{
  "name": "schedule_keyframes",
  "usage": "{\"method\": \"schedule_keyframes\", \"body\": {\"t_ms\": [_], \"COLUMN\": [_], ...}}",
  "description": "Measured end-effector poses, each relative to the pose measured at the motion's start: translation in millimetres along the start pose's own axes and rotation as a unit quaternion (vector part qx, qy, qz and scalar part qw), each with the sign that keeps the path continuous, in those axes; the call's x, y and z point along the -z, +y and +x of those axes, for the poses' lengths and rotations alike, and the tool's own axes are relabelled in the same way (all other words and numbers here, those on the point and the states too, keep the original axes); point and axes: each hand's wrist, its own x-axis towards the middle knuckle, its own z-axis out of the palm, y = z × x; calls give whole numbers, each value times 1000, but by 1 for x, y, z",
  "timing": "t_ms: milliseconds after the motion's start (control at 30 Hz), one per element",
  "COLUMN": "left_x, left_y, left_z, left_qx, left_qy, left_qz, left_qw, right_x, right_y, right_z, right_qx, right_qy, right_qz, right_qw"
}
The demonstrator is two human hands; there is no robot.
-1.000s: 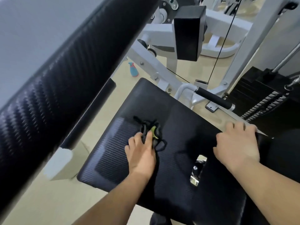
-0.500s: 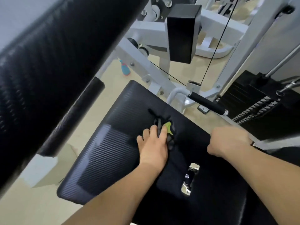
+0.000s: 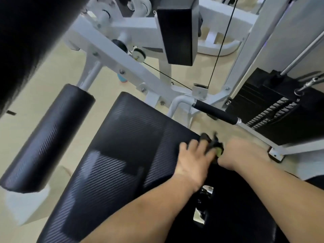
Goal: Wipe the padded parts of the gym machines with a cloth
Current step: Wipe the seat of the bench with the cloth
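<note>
A black padded seat (image 3: 122, 155) with a carbon-weave texture fills the middle of the view. My left hand (image 3: 194, 160) presses a dark cloth with a yellow-green patch (image 3: 213, 142) onto the seat's far right edge. My right hand (image 3: 243, 153) rests right beside it on that same edge, its fingers curled over the side and touching the cloth. A black roller pad (image 3: 47, 139) stands to the left of the seat. Another black pad (image 3: 177, 30) hangs higher up at the back.
The white machine frame (image 3: 126, 67) with cables runs behind the seat. A black-gripped handle (image 3: 215, 111) sticks out on the right near the weight stack (image 3: 273, 109). A chrome fitting (image 3: 203, 206) sits between the pads. A large blurred black pad (image 3: 26, 41) fills the top left.
My left hand has slid the cloth across the seat to the right, from the middle to the far right edge. It has ended up against my right hand. The camera has tilted.
</note>
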Motion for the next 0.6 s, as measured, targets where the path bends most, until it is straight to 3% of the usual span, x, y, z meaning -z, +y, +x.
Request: {"method": "schedule_keyframes", "body": {"t_ms": [133, 200, 333, 467, 533, 600], "left_x": [-9, 3, 38, 57, 52, 37], "left_y": [-12, -37, -113, -172, -164, -134], "left_z": [-14, -12, -12, -49, -80, -114], "left_qx": [-99, -90, 160, 461, 504, 445], "left_qy": [8, 23, 86, 109, 112, 109], "left_qz": [-28, -16, -3, -60, -69, -54], "left_qw": [995, 996, 983, 879, 854, 887], "right_x": [-5, -5, -7, -14, -15, -13], "right_y": [-2, -1, 1, 2, 2, -1], "right_z": [-3, -5, -3, 1, -1, -4], "right_qx": [17, 28, 44, 56, 60, 62], "right_qy": [20, 28, 14, 24, 28, 27], "right_qz": [-16, -26, -34, -42, -42, -41], "right_qw": [1000, 999, 998, 997, 997, 997]}}
